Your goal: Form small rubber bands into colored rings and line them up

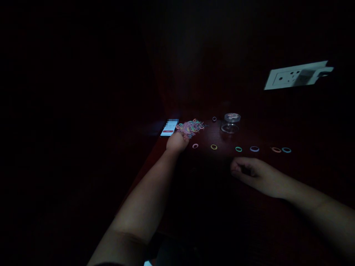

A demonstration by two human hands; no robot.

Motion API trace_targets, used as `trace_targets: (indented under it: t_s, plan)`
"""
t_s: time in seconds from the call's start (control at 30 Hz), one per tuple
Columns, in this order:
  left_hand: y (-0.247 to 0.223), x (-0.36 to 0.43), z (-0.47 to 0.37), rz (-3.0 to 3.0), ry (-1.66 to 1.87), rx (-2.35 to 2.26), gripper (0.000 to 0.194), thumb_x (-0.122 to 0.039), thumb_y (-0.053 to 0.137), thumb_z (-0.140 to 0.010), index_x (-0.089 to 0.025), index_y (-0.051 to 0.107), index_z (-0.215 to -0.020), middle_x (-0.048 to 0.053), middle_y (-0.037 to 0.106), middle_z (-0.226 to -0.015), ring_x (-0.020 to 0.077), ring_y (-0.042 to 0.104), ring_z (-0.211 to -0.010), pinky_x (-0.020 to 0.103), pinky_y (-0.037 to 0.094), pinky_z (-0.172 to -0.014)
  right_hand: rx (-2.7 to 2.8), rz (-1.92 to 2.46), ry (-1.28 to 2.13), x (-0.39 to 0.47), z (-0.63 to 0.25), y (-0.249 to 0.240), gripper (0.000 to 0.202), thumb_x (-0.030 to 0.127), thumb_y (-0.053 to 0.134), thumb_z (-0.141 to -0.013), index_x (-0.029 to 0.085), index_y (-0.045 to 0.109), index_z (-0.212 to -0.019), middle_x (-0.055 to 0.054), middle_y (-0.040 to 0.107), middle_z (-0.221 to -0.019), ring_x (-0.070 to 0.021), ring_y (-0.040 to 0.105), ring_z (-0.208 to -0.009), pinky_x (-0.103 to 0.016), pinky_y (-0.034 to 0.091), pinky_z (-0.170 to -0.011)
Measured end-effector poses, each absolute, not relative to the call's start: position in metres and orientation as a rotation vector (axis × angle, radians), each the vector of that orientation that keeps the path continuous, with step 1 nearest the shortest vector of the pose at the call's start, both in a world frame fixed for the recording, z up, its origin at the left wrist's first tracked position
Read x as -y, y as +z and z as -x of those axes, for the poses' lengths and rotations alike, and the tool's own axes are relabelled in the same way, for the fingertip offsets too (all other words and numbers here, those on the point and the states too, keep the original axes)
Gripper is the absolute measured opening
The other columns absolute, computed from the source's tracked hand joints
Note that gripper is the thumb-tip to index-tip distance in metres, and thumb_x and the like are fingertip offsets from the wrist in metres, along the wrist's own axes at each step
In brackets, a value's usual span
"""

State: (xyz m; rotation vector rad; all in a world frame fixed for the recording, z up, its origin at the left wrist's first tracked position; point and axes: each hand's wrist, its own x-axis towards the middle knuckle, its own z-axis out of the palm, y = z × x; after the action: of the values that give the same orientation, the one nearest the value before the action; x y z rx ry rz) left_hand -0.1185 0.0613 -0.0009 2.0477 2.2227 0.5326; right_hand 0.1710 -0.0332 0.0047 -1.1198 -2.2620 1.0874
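Observation:
My left hand (178,142) reaches to the near edge of a pile of small colourful elastic hair bands (191,127). The back of the hand hides most of its fingers, so their grip cannot be made out. My right hand (246,171) is low over the dark table with its fingers curled in toward the thumb; whether anything small is between the tips is hidden. In a row beyond it lie single hair bands: a pink one (195,146), a yellow one (213,147), a green one (238,149), a purple one (254,149), an orange one (276,150) and a blue one (286,150).
Left of the pile lies a lit phone (169,128). A clear round container (230,127) with a lid stands at the back, and a small dark ring-shaped band (214,119) lies nearby. A socket plate (296,77) is on the wall. Deep shadow covers the surroundings.

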Motion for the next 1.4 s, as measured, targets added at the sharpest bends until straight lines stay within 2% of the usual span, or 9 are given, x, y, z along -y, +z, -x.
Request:
trace_targets:
  t_s: [0.7, 0.9, 1.0, 1.1, 1.23, 1.4]
  plan:
    - [0.000, -0.062, 0.122, -2.043, 0.543, -2.198, 0.029, -0.033, 0.043, -0.093, -0.015, 0.064, -0.100, 0.015, 0.070, -0.103, 0.0253, 0.066, -0.094, 0.032, 0.048, -0.079, 2.277, 1.100, 1.050, 0.033, -0.173, 0.003, 0.022, 0.038, 0.053, -0.089, 0.020, 0.054, -0.076, 0.002, 0.049, -0.067, -0.0129, 0.045, -0.062, -0.025, 0.040, -0.056]
    - [0.009, -0.052, 0.113, -2.116, 0.605, -2.107, 0.028, -0.034, 0.040, -0.095, -0.014, 0.060, -0.099, 0.014, 0.069, -0.104, 0.0233, 0.064, -0.094, 0.031, 0.047, -0.081, 2.266, 1.099, 1.043, 0.033, -0.174, 0.002, 0.020, 0.035, 0.053, -0.088, 0.020, 0.053, -0.075, 0.003, 0.047, -0.067, -0.0119, 0.043, -0.061, -0.025, 0.038, -0.055]
    - [0.018, -0.039, 0.098, -2.228, 0.655, -1.941, 0.021, -0.030, 0.042, -0.095, -0.018, 0.058, -0.093, 0.008, 0.069, -0.098, 0.0185, 0.063, -0.088, 0.028, 0.046, -0.079, 2.250, 1.069, 1.030, 0.033, -0.174, 0.001, 0.018, 0.034, 0.053, -0.088, 0.020, 0.054, -0.076, 0.003, 0.049, -0.068, -0.0121, 0.045, -0.062, -0.025, 0.039, -0.056]
    - [0.024, -0.023, 0.080, -2.448, 0.766, -1.571, 0.013, -0.026, 0.046, -0.092, -0.019, 0.056, -0.091, 0.005, 0.066, -0.094, 0.0166, 0.059, -0.085, 0.027, 0.045, -0.076, 2.166, 1.040, 1.029, 0.033, -0.174, 0.001, 0.011, 0.031, 0.057, -0.086, 0.020, 0.055, -0.088, 0.001, 0.054, -0.074, -0.0130, 0.050, -0.066, -0.026, 0.043, -0.061]
    - [0.029, 0.001, 0.058, -2.598, 0.820, -1.246, 0.010, -0.024, 0.047, -0.091, -0.018, 0.055, -0.090, 0.004, 0.062, -0.090, 0.0147, 0.057, -0.081, 0.027, 0.044, -0.074, 2.042, 1.037, 0.998, 0.034, -0.172, 0.001, 0.025, 0.028, 0.059, -0.085, 0.022, 0.050, -0.107, 0.001, 0.057, -0.080, -0.0126, 0.052, -0.065, -0.025, 0.044, -0.059]
    - [0.034, 0.020, 0.041, -2.619, 0.656, -1.136, 0.006, -0.023, 0.052, -0.088, -0.020, 0.057, -0.090, 0.003, 0.063, -0.095, 0.0148, 0.058, -0.083, 0.028, 0.045, -0.073, 2.013, 1.002, 0.918, 0.034, -0.169, 0.002, 0.016, 0.027, 0.056, -0.088, 0.022, 0.054, -0.103, 0.001, 0.055, -0.079, -0.0122, 0.049, -0.065, -0.025, 0.043, -0.059]
